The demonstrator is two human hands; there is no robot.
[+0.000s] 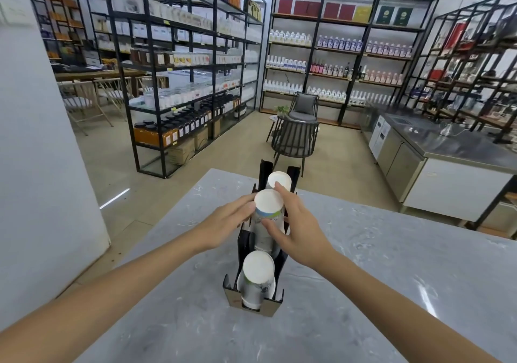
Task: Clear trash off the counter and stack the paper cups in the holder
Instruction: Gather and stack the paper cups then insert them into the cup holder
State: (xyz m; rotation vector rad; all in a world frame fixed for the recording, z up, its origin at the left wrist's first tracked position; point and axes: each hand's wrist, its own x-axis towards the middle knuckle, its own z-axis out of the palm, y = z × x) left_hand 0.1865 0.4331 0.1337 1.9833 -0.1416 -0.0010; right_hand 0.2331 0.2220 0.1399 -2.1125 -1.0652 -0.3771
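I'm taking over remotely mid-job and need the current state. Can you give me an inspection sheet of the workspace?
Surface: grey marble-look counter, no trash seen on the part in view.
Job's things: black cup holder stands on the counter; three stacks of upside-down paper cups in it: near stack, middle stack, far stack.
Clutter: nothing seen.
Grippers: left hand rests its fingers against the middle stack's left side; right hand wraps that stack from the right, thumb on its front.
Cables: nothing seen.
Surroundings: black shelving with bottles and jars, dark chairs, steel worktop at right.
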